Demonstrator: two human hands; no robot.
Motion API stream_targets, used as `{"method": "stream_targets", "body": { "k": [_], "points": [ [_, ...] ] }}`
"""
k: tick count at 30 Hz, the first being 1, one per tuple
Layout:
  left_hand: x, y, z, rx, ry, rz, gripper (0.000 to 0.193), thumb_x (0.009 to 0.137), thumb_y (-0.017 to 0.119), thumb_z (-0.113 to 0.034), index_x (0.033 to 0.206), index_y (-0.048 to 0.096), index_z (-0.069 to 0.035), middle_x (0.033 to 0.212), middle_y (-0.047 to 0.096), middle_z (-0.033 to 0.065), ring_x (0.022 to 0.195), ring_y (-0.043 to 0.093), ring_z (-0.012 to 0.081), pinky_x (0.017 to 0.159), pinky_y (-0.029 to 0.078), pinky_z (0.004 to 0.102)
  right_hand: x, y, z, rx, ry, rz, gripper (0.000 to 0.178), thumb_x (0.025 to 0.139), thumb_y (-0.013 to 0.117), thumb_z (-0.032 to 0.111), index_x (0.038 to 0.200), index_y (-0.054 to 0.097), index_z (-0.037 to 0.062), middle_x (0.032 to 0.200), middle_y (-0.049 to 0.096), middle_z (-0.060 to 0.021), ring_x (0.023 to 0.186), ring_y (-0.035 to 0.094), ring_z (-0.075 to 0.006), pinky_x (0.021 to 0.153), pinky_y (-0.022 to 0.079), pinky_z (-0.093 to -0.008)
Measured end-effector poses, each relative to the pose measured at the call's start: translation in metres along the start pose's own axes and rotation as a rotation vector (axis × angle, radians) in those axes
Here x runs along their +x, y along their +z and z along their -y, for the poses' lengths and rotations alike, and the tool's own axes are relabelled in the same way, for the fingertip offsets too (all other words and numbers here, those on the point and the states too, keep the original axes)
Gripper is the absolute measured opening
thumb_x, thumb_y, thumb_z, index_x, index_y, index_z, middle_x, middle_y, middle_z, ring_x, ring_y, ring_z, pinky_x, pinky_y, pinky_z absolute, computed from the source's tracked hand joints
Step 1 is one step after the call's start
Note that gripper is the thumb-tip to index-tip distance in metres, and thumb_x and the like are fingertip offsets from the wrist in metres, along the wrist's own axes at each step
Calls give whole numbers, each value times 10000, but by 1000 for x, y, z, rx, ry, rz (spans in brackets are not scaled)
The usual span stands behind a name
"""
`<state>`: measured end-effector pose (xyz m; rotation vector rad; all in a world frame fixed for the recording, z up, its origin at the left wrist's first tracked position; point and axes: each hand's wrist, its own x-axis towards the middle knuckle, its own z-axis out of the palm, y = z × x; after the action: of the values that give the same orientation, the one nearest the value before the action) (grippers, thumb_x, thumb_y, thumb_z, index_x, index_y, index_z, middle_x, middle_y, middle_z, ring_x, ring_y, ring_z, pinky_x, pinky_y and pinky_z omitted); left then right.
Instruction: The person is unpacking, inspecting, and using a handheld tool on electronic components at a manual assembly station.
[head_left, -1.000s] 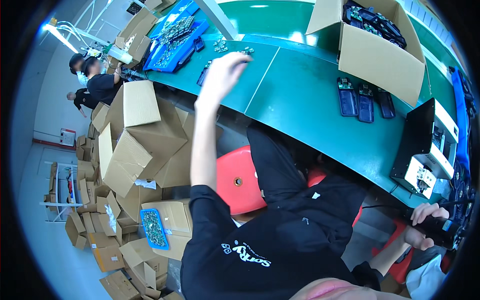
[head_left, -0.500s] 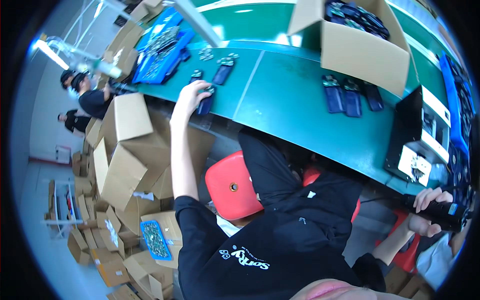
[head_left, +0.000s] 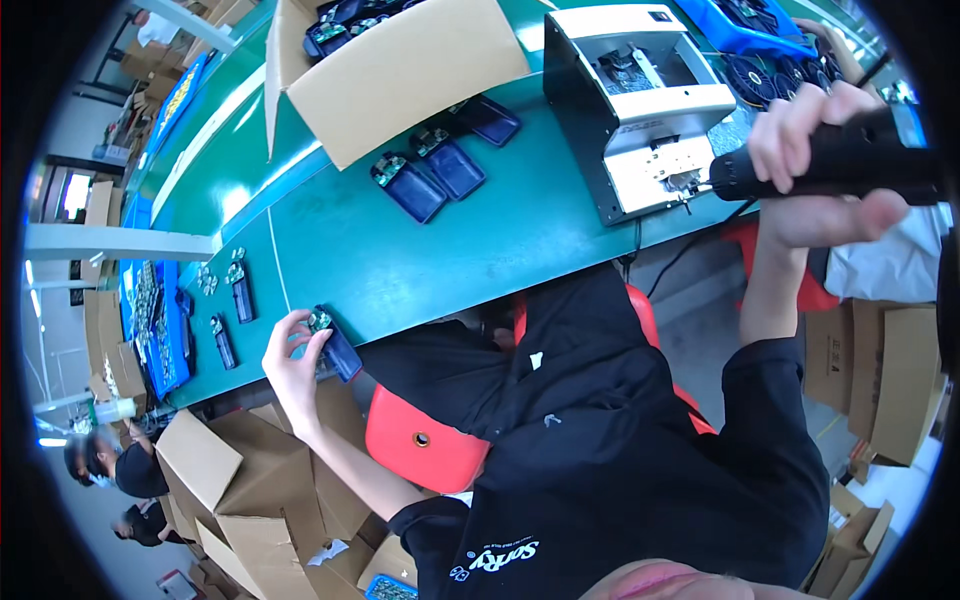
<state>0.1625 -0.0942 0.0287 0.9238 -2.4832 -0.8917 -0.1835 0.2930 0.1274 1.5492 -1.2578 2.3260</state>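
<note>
My left hand [head_left: 291, 357] is closed by thumb and fingers on the board end of a dark blue plastic casing [head_left: 343, 357] with a small green circuit board, at the table's near edge. In my right hand [head_left: 812, 165] is a black electric screwdriver [head_left: 850, 160], held nearly level. Its bit reaches the pale front plate of a black-and-white screw feeder [head_left: 665, 170]; whether a screw is on the bit is too small to tell. Three more casings [head_left: 450, 165] with boards lie beside the feeder. Two others [head_left: 242, 298] rest to the left of my left hand.
A cardboard box [head_left: 410, 80] full of casings stands on the green table [head_left: 400, 270]. Blue trays [head_left: 158, 330] of boards line its left end. Another blue tray [head_left: 745, 30] and black coils [head_left: 765, 80] sit past the feeder. Open cartons [head_left: 260, 480] crowd the floor at left.
My view has swung to the right. The screwdriver has risen from beside the table to the feeder's front. My left hand has brought the casing rightward along the table edge, away from the other two.
</note>
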Motion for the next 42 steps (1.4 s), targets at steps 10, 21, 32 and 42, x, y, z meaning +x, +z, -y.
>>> {"method": "stream_targets", "body": {
  "k": [10, 21, 32, 42],
  "points": [
    [19, 92, -75, -281, 310, 84, 288, 688, 825, 12, 889, 620, -9, 938, 610, 49, 779, 535, 106, 714, 442, 246, -11, 4, -23, -189, 106, -104, 765, 836, 484, 789, 1018, 422, 49, 660, 470, -33, 472, 450, -96, 439, 392, -223],
    [25, 158, -140, -479, 423, 248, 289, 669, 844, -34, 871, 637, -23, 927, 594, 30, 731, 520, 97, 658, 416, 233, -34, 33, -20, -7, 195, -125, 784, 807, 510, 808, 1020, 409, 60, 636, 450, -20, 455, 435, -89, 413, 373, -192],
    [20, 186, -169, -549, 436, 289, 295, 664, 817, 33, 866, 608, -15, 909, 561, 28, 680, 473, 118, 623, 441, 256, -39, 96, -54, 12, 319, 14, 824, 752, 550, 832, 1035, 415, 70, 631, 460, -20, 462, 461, -102, 439, 415, -222],
    [20, 187, -165, -562, 449, 299, 302, 652, 803, 47, 835, 575, -26, 897, 550, 30, 662, 466, 128, 606, 435, 262, -43, 97, -64, -11, 271, 144, 849, 712, 591, 834, 1028, 414, 67, 636, 473, -26, 471, 474, -103, 454, 423, -226]
  ]
}}
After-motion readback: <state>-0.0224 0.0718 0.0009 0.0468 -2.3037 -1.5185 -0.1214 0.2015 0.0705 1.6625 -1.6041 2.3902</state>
